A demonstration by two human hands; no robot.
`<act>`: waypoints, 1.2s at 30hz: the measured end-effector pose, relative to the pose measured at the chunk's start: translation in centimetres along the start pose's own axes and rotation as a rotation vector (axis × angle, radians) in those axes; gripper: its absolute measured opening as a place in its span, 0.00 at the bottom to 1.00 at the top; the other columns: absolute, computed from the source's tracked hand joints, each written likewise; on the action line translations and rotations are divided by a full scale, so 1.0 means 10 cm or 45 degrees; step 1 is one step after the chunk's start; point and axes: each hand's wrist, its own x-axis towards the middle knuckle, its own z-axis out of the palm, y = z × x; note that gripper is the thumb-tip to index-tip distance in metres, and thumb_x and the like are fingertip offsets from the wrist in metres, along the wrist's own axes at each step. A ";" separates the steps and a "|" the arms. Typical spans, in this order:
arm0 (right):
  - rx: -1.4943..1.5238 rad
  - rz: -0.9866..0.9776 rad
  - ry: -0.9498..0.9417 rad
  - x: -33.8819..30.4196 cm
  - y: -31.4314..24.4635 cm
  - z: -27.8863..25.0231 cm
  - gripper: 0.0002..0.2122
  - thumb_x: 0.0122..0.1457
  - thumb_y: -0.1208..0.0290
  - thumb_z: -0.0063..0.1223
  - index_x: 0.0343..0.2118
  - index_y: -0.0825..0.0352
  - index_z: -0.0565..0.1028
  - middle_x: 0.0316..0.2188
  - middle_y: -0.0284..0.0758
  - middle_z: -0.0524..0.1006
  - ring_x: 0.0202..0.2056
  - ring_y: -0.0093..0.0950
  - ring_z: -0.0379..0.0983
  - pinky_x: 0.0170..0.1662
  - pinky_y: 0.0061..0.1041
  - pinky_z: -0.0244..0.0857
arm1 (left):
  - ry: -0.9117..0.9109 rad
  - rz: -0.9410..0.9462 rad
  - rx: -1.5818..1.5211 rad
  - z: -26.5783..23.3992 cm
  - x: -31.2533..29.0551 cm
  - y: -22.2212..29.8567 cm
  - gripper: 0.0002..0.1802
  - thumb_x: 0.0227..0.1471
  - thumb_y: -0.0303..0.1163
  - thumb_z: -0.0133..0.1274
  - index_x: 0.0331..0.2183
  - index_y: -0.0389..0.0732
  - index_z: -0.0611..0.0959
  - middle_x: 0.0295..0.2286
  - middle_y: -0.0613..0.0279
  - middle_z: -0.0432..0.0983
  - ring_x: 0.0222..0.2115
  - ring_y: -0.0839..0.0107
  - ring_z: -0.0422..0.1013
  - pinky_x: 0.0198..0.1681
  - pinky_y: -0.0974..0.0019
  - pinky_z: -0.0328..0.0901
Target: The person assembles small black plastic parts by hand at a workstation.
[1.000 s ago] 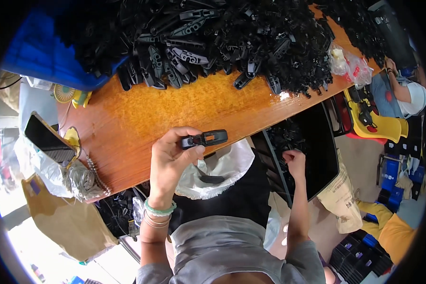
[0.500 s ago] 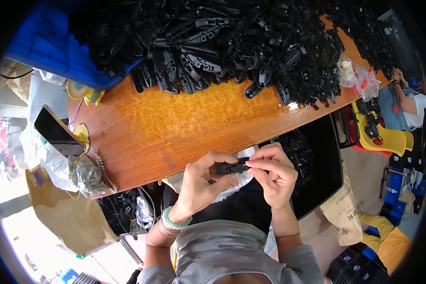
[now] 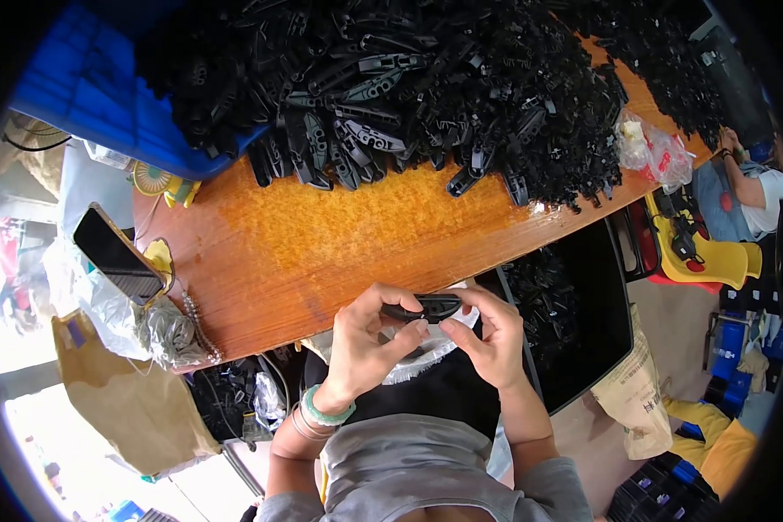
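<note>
A long black plastic part (image 3: 432,306) with rounded ends lies level between my two hands, just off the table's near edge. My left hand (image 3: 358,345) pinches its left end between thumb and fingers. On the other end, the thumb and index finger of my right hand (image 3: 498,341) are closed. Both thumbs press from the near side, and the fingertips partly cover the part. Beyond, a big heap of similar black plastic parts (image 3: 370,130) covers the far side of the wooden table (image 3: 313,252).
A blue bin (image 3: 78,78) tips toward the heap at the far left. A phone (image 3: 117,252) leans on a stand at the table's left end. Right of my hands, a black container (image 3: 583,322) holds more parts. Another person (image 3: 748,191) sits far right, near a yellow chair (image 3: 713,252).
My right hand has shifted left, nearer my left hand, and its grip has changed. The black part has been turned and now shows a longer, smoother side.
</note>
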 end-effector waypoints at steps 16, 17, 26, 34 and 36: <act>0.134 0.233 -0.471 -0.06 0.21 -0.21 0.11 0.47 0.77 0.62 0.36 0.70 0.77 0.26 0.35 0.76 0.26 0.24 0.71 0.30 0.21 0.63 | 0.070 0.566 1.243 -0.18 0.30 0.32 0.23 0.33 0.29 0.68 0.35 0.35 0.80 0.37 0.50 0.76 0.40 0.54 0.73 0.42 0.58 0.68; 0.125 0.215 -0.464 0.01 0.20 -0.25 0.11 0.47 0.77 0.62 0.36 0.70 0.77 0.26 0.35 0.76 0.26 0.24 0.71 0.30 0.21 0.63 | 0.071 0.588 1.241 -0.17 0.41 0.32 0.23 0.33 0.29 0.68 0.35 0.35 0.80 0.37 0.50 0.76 0.40 0.54 0.73 0.42 0.58 0.68; -1.037 -0.252 0.549 1.33 0.56 -0.68 0.32 0.55 0.49 0.52 0.61 0.56 0.59 0.60 0.50 0.57 0.61 0.51 0.49 0.59 0.54 0.44 | 0.040 1.208 1.791 0.36 1.96 0.45 0.42 0.36 0.58 0.61 0.52 0.49 0.72 0.57 0.43 0.54 0.60 0.44 0.46 0.61 0.38 0.38; -1.171 -0.201 0.748 1.76 0.60 -0.50 0.24 0.51 0.48 0.56 0.48 0.55 0.72 0.54 0.43 0.62 0.57 0.54 0.51 0.50 0.61 0.49 | 0.223 1.063 2.063 0.37 2.51 0.56 0.41 0.39 0.68 0.52 0.49 0.51 0.77 0.49 0.44 0.68 0.54 0.48 0.58 0.58 0.38 0.43; -1.161 -0.203 0.737 1.75 0.62 -0.50 0.24 0.50 0.48 0.57 0.48 0.55 0.72 0.54 0.42 0.62 0.57 0.54 0.51 0.50 0.60 0.49 | 0.228 1.085 2.051 0.37 2.46 0.51 0.40 0.40 0.67 0.53 0.49 0.50 0.77 0.48 0.45 0.69 0.52 0.50 0.60 0.56 0.40 0.46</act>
